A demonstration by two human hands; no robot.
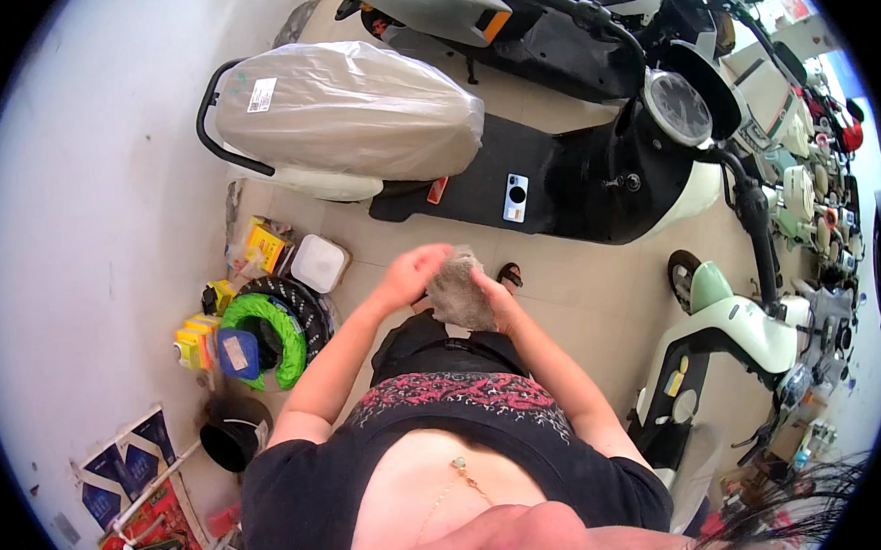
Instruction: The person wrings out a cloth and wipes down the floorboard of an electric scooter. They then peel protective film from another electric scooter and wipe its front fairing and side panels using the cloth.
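Grey-brown wad (pixel 459 294): being held up before the waist, between both hands. Seeing, biggest first, a black-and-cream scooter (pixel 614 194) standing crosswise beyond the wad, with a second scooter (pixel 559 63) behind it being cut off by the upper edge of the view. Noting next a seat (pixel 345 112) wrapped in clear plastic, then a black tyre (pixel 316 325) at left, just beside a white tub (pixel 320 264). Coming down to the wad itself: lying to the right of the left hand (pixel 413 276) and to the left of the right hand (pixel 502 304), both very near, with its long axis running roughly from scooter toward belly. Clamping the wad's right edge with the right hand; curling the left hand at the upper left corner, but blurring there, so not being able to tell pinching from mere touching. Spotting, smaller again, a phone (pixel 516 197) and a red packet (pixel 438 191) lying on the scooter's footboard. Hiding behind the wad: some fingertips. Leaving the material, cloth or thin plastic, hard to make out.
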